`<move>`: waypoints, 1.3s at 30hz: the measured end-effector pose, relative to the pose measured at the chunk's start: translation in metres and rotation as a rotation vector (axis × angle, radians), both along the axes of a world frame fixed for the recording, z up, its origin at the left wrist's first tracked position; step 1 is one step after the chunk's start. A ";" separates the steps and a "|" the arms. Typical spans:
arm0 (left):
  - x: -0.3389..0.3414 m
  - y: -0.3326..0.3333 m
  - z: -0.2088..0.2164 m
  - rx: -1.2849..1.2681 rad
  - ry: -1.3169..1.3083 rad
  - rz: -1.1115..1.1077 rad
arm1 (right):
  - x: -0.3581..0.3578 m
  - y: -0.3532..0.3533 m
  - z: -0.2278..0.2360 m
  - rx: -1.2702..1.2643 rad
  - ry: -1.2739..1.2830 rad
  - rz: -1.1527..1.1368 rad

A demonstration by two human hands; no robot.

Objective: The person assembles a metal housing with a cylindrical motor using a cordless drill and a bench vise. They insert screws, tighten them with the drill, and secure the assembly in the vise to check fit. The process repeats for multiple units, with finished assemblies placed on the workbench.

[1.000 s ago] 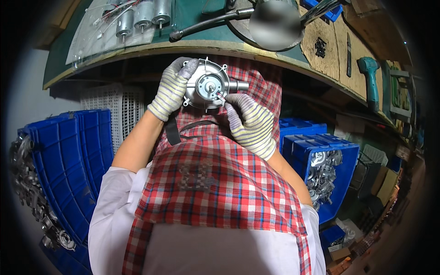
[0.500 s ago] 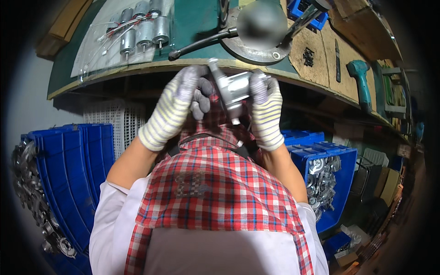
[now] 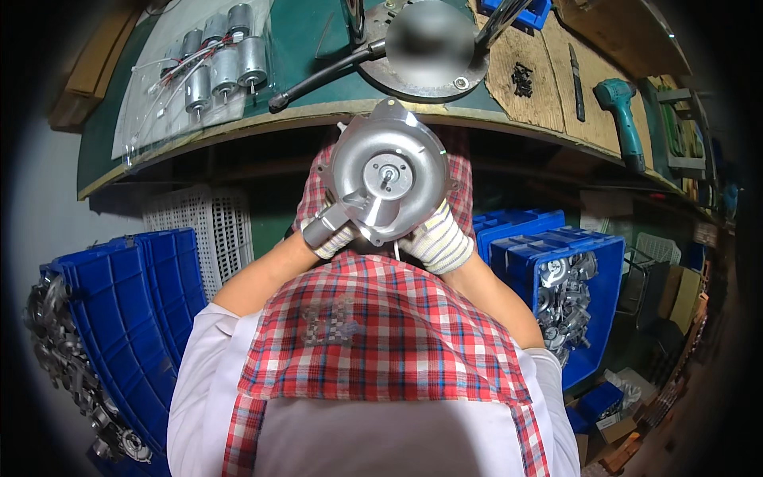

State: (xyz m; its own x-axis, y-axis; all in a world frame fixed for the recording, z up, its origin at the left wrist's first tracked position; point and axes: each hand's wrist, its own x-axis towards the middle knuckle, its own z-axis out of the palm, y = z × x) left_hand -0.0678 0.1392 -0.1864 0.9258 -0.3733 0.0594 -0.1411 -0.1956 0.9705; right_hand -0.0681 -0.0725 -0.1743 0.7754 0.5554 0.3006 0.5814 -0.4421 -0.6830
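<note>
Green-topped workbench ahead | round silver metal housing held just before its front edge; probably stiff, fairly heavy, slick, best taken by the outer rim | gloved left hand and right hand grasping it from below, fingers mostly hidden | thin steel central shaft, likely the delicate part

The left hand and right hand wear knit gloves striped in off-white and yellow, with cuffs at the wrists just behind the grip. Farther back from the grip, past bare forearms, come white short sleeves. Nearer the grip, a red, white and blue plaid apron bears a blurred greyish patch, its plaid straps running back over a white shirt.
</note>
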 end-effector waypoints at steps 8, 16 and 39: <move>0.011 -0.006 -0.001 -0.011 -0.004 0.059 | 0.007 0.003 0.024 0.118 0.051 0.049; 0.023 -0.015 -0.006 -0.032 -0.008 0.111 | 0.010 0.004 -0.018 0.487 0.814 -0.007; 0.122 0.051 0.054 -0.620 0.071 0.090 | 0.078 -0.084 0.106 0.611 0.333 -0.793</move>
State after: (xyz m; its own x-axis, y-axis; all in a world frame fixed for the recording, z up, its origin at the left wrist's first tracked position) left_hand 0.0541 0.1907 -0.1322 0.9617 -0.2093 0.1770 -0.0815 0.3983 0.9136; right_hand 0.0096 -0.1565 -0.0681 0.9450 -0.3208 0.0633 0.0188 -0.1400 -0.9900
